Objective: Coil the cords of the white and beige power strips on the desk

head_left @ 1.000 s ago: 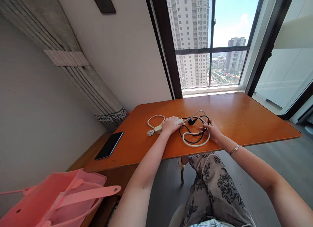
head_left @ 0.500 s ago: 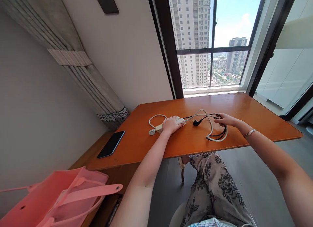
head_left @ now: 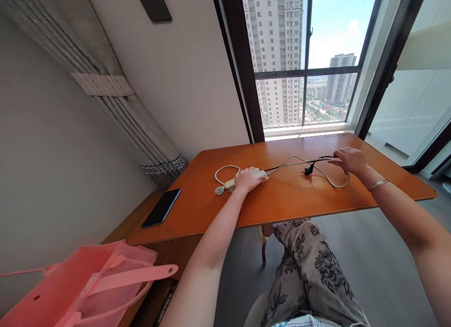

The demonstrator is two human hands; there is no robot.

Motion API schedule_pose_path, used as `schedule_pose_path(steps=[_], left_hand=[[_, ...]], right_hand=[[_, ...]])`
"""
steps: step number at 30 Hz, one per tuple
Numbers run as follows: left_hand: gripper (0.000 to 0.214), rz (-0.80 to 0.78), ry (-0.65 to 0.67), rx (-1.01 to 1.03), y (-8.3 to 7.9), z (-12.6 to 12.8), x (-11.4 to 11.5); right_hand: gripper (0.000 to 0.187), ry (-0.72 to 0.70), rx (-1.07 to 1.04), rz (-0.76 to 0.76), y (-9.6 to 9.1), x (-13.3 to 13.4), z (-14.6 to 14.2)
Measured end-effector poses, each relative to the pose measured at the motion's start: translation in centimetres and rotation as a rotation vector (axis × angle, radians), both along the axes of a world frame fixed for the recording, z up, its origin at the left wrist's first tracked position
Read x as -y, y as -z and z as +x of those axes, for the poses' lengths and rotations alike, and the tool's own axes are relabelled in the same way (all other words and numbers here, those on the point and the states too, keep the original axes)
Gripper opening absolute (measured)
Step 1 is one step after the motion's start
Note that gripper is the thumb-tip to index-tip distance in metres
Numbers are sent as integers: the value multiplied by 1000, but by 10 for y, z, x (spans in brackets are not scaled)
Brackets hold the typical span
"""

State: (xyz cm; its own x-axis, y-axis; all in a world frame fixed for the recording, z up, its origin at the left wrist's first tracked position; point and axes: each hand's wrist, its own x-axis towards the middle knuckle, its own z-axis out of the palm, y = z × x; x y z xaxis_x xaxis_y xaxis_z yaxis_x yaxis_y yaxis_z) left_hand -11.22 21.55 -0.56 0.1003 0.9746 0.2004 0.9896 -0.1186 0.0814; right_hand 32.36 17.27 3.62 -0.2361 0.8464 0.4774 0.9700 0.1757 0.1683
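Note:
My left hand point(head_left: 245, 179) is closed over a white power strip point(head_left: 260, 175) on the wooden table. Beside it, a short white cord point(head_left: 225, 166) loops round to a round white plug point(head_left: 219, 190). From the strip's right end, a white cable point(head_left: 287, 164) and a black one run across to my right hand point(head_left: 350, 160). That hand is closed on the cables, its fingertips partly hidden. A black plug point(head_left: 309, 169) hangs or lies by the stretched cables, left of my right hand. The white cable's loop point(head_left: 336, 185) curves below the fingers.
A dark tablet or phone point(head_left: 161, 208) lies on the table's left part. At the lower left, a pink bag point(head_left: 88, 284) stands on a lower wooden surface. The table point(head_left: 282, 207) ends just above my lap, with a window point(head_left: 306, 73) beyond it.
My right hand has moved right and slightly away from me, drawing the cables straighter. The black plug has shifted right with them. My left hand stays on the power strip.

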Motion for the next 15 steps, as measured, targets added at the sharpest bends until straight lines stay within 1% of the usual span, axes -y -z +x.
schedule_pose_path(steps=[2, 4, 6, 8, 12, 13, 15], left_hand=[[64, -4, -11, 2, 0, -1, -1], [65, -6, -18, 1, 0, -1, -2], [66, -4, -20, -1, 0, -1, -3], [67, -6, -24, -4, 0, -1, -3], [68, -15, -35, -9, 0, 0, -3], [70, -19, -35, -9, -1, 0, -4], [74, -42, -29, 6, -3, -2, -7]], right_hand=[[45, 12, 39, 26, 1, 6, 11], [47, 43, 45, 18, 4, 13, 26], [49, 99, -16, 18, 8, 18, 42], [50, 214, -175, 40, 11, 21, 57], [48, 604, -740, 92, 7, 24, 82], [50, 662, -834, 106, 5, 25, 87], [56, 701, -915, 138, 3, 27, 95]])
